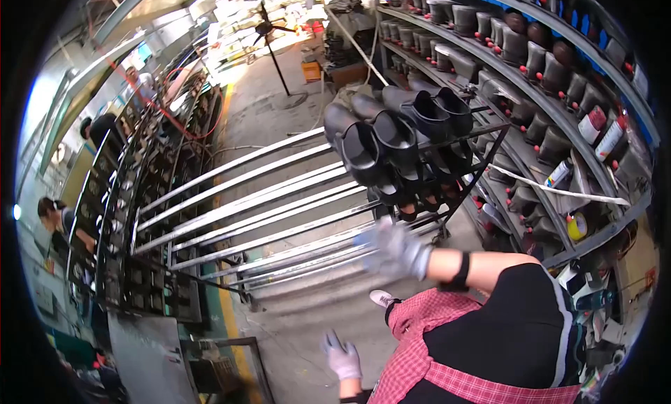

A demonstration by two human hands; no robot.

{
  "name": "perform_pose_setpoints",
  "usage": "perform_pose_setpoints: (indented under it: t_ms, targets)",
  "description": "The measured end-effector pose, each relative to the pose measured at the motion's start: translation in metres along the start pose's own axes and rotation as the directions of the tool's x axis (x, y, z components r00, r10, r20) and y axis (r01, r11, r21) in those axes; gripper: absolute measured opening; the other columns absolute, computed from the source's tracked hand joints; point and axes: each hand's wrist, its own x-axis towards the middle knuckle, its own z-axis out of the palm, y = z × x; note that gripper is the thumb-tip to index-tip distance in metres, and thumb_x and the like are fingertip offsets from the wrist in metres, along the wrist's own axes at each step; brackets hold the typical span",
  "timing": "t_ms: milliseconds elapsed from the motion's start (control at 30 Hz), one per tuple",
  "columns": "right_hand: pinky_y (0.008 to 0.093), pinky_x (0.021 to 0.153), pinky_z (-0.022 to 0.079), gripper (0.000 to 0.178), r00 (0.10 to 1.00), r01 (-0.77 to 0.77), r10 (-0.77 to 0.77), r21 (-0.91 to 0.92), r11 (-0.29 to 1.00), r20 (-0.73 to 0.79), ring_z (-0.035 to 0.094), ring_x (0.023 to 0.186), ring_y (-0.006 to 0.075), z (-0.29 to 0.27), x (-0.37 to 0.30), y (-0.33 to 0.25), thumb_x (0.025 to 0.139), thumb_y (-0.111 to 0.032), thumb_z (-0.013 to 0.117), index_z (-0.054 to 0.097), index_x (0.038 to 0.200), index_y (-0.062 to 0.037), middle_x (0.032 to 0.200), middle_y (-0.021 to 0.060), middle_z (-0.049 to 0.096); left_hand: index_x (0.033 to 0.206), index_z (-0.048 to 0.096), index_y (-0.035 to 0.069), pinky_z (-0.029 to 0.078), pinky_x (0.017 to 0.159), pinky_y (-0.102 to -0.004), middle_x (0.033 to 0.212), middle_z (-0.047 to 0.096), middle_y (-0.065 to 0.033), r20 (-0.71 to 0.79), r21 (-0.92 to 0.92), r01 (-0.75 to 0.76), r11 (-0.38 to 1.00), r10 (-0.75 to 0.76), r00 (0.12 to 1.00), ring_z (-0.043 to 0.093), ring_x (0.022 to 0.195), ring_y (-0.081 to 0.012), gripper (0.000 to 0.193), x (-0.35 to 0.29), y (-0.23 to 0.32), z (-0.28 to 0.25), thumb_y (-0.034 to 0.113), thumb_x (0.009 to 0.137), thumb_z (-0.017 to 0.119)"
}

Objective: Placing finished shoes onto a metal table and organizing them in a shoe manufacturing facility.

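Note:
My left hand point(342, 356), in a pale glove, hangs low in front of my body. Its fingers are spread and nothing is in them. My right hand point(397, 250), also gloved, reaches out near the end of a metal rack point(272, 203); motion smears its fingers, so I cannot tell if they hold anything. Beyond that hand, several black shoes point(363, 149) stand in a row on the rack's top rails. More dark shoes point(405, 194) sit on the tier below, partly hidden. The rack's other rails show bare metal.
Shelves point(531, 89) packed with dark shoe lasts run along the right, with a roll of yellow tape point(576, 226) and spray cans point(610, 137). Another rack point(115, 222) stands left, people beyond it. A black stand fan point(264, 29) is farther back. A grey metal panel point(150, 355) is at lower left.

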Motion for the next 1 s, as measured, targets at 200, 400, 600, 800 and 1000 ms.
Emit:
perform_pose_setpoints:
  t_ms: [200, 400, 600, 800, 1000]
  targets:
    - [0.0492, 0.119, 0.026, 0.102, 0.911, -0.244, 0.162, -0.178, 0.953, -0.38, 0.038, 0.138, 0.0419, -0.129, 0.073, 0.129, 0.061, -0.045, 0.088, 0.043, 0.145, -0.0099, 0.144, 0.0222, 0.042, 0.129, 0.056, 0.006, 0.037, 0.11, -0.0542, 0.13, 0.053, -0.024, -0.081, -0.024, -0.736, 0.677, 0.732, 0.676, 0.049, 0.123, -0.0449, 0.062, 0.236, 0.186, -0.097, 0.012, 0.07, 0.075]
    - [0.0517, 0.115, 0.032, 0.123, 0.713, -0.488, 0.578, -0.311, 0.815, 0.397, 0.047, 0.132, 0.0426, -0.176, 0.06, 0.211, 0.046, -0.06, 0.089, 0.04, 0.152, -0.0212, 0.138, 0.0235, 0.053, 0.135, 0.052, 0.008, 0.048, 0.084, -0.0497, 0.104, 0.063, -0.0218, 0.354, 0.032, -0.726, 0.687, 0.672, 0.651, 0.061, 0.1, -0.0381, 0.075, 0.346, 0.311, -0.059, 0.055, 0.08, 0.07]
    - [0.0456, 0.092, 0.047, 0.071, 0.886, -0.254, 0.422, -0.559, 0.789, 0.194, 0.06, 0.105, 0.0347, -0.091, 0.074, 0.16, 0.051, -0.07, 0.082, 0.068, 0.089, -0.0114, 0.105, 0.0181, 0.061, 0.108, 0.064, 0.008, 0.053, 0.075, -0.0448, 0.091, 0.068, -0.0165, 0.423, -0.122, -0.586, 0.801, 0.576, 0.699, 0.068, 0.085, -0.0351, 0.059, 0.364, 0.269, -0.032, 0.063, 0.087, 0.06]
    - [0.0447, 0.088, 0.046, 0.065, 0.921, -0.089, 0.237, -0.425, 0.901, 0.309, 0.06, 0.096, 0.0323, -0.019, 0.152, 0.052, 0.052, -0.069, 0.081, 0.069, 0.08, -0.0112, 0.094, 0.0132, 0.061, 0.093, 0.067, 0.01, 0.052, 0.066, -0.0452, 0.076, 0.062, -0.0147, 0.16, -0.089, -0.465, 0.881, 0.474, 0.866, 0.065, 0.07, -0.0346, 0.051, 0.313, 0.125, -0.111, 0.06, 0.085, 0.066]
    - [0.0477, 0.09, 0.046, 0.062, 0.884, 0.429, -0.423, 0.013, 0.903, 0.198, 0.061, 0.096, 0.0369, 0.1, 0.236, -0.122, 0.05, -0.064, 0.086, 0.065, 0.076, -0.0116, 0.096, 0.0169, 0.062, 0.087, 0.068, 0.011, 0.051, 0.069, -0.042, 0.076, 0.065, -0.0109, -0.06, -0.146, -0.015, 0.989, 0.006, 0.998, 0.065, 0.075, -0.0314, 0.046, 0.169, -0.048, -0.231, 0.056, 0.08, 0.074]
